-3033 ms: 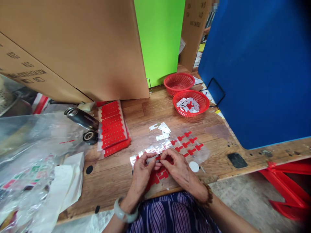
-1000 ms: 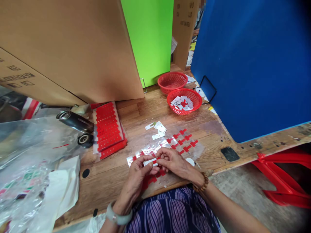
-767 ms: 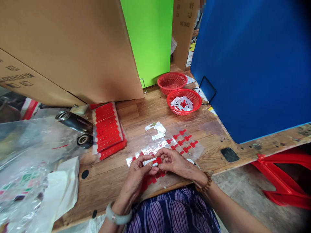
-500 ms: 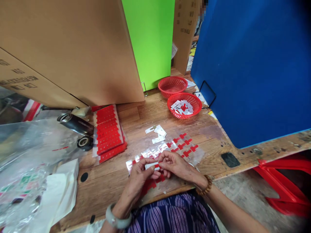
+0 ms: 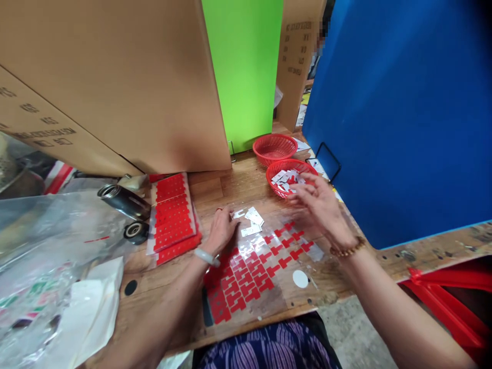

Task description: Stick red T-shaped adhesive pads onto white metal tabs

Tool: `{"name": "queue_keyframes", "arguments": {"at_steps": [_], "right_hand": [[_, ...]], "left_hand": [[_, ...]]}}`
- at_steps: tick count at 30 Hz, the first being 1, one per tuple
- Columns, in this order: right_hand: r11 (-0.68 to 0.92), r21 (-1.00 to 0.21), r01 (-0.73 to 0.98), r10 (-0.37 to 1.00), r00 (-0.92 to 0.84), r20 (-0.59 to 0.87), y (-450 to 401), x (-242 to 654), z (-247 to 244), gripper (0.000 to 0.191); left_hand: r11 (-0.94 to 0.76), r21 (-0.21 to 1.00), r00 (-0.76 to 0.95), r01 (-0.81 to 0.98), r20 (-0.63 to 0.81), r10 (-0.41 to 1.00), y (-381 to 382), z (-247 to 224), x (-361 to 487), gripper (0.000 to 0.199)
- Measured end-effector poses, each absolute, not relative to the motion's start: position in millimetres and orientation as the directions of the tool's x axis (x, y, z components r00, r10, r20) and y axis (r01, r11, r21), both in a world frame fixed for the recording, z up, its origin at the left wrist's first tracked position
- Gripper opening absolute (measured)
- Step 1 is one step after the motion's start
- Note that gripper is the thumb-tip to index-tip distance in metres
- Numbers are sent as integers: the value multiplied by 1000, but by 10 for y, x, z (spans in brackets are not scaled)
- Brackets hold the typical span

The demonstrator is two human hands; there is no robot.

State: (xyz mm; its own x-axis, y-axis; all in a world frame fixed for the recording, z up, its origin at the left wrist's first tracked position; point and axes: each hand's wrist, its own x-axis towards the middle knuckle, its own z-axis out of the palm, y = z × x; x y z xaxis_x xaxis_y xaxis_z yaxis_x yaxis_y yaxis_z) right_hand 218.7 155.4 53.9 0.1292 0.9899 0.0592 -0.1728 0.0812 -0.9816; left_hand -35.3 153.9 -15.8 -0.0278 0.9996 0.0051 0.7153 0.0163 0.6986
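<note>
My left hand [image 5: 222, 228] is at the left end of a small white notched card [image 5: 239, 213], its curled fingertips covering that end. Beside this card lie several more white cards [image 5: 254, 216], partly overlapping. My right hand [image 5: 317, 204], a little blurred, is over the near side of a red basket [image 5: 277, 190], fingers apart and nothing visible in them. White cards with red pieces [image 5: 286, 177] lie in that basket. Below my hands a clear sheet with rows of red T-shaped stickers [image 5: 246, 277] is spread on the wooden table [image 5: 169, 302].
Behind stands a second red basket [image 5: 274, 148]. On the left are stacked red sticker sheets [image 5: 172, 210], a dark flask [image 5: 125, 201], its cap [image 5: 135, 231] and plastic bags [image 5: 42, 287]. Cardboard [image 5: 115, 77], a green panel [image 5: 244, 72] and a blue panel [image 5: 400, 113] enclose the back.
My hands have parted from the card they held together over the sticker sheet. The left moved up to the loose cards; the right moved up and right to the near basket and opened.
</note>
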Motion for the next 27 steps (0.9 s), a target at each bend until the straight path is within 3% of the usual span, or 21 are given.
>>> {"name": "queue_keyframes", "arguments": {"at_steps": [5,8,12,16,20,21,24,27], "right_hand": [[-168,-986,-9,983,-77,-167,1102,1994,115,34],[-216,-975,50,959,-178,-221,835,1849,-103,27],[4,-948,318,962,-261,-83,609,1675,-145,11],[214,-864,455,953,-292,82,548,1567,-159,13],[294,-792,535,940,-310,139,572,1502,-298,15],[301,-771,562,939,-317,136,582,1487,-326,16],[297,-713,636,938,-334,92,620,1451,-329,14],[278,-686,672,934,-357,28,670,1438,-226,12]], "left_hand": [[0,683,-20,731,22,1000,1740,-249,-290,12],[25,712,-45,701,9,999,1768,-269,-279,16],[57,791,-91,609,-1,996,1703,-186,-279,16],[114,894,-135,433,-61,989,1443,-21,-314,4],[185,954,-149,235,-153,977,929,57,-338,15],[229,971,-157,73,-215,964,787,48,-331,21],[360,901,-151,-244,-402,903,435,-39,-284,37],[437,825,-148,-359,-513,846,273,-166,-233,38]]}}
